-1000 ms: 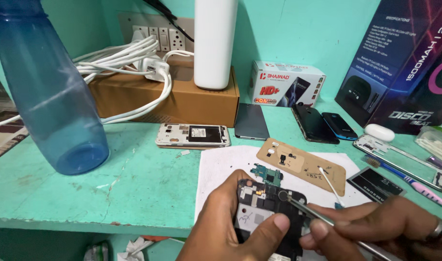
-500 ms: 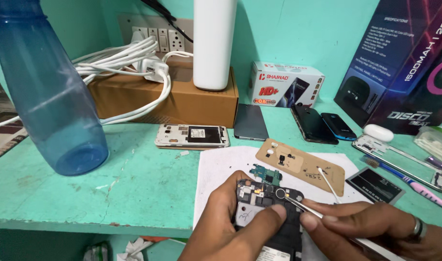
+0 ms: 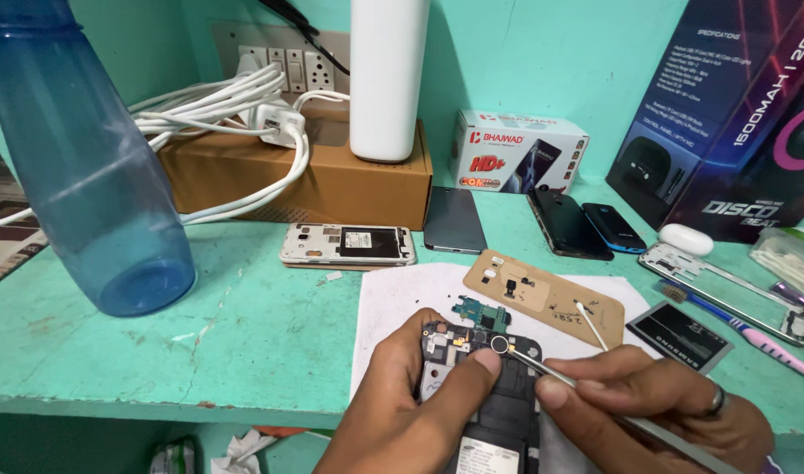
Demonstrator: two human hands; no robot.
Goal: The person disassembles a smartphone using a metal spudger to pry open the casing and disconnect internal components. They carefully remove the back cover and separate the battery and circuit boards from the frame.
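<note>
since the earlier frames, my right hand [image 3: 674,408] had drawn slightly rightward and the tip of the thin metal tweezers [image 3: 551,373] had settled at the small round camera part near the top of the opened black phone body [image 3: 494,395]; my left thumb had slid up to press beside that same spot. nothing else on the table had shifted.

left hand [image 3: 402,412]: closed around the left side of the opened black phone body, fingers behind it and thumb flat on its upper face, so it was gripped firmly. the phone was held just above the white sheet of paper [image 3: 393,303] at the near edge of the turquoise wooden table [image 3: 244,333].

right hand: fingers pinched shut on the thin metal tweezers, a dark ring on one finger; the tweezer tip touched the phone's top edge. i could not tell whether the tip held anything.

surroundings: a small green circuit board [image 3: 481,310] lay on the paper just above the phone; a tan cardboard strip [image 3: 542,294] lay beside it with a white cotton swab [image 3: 592,325] on its right end. a flat black battery [image 3: 680,335] lay to the right. a white-framed opened phone [image 3: 347,245] lay further back, before a brown cardboard box [image 3: 314,180]. a blue translucent plastic bottle [image 3: 86,167] stood at far left.
</note>
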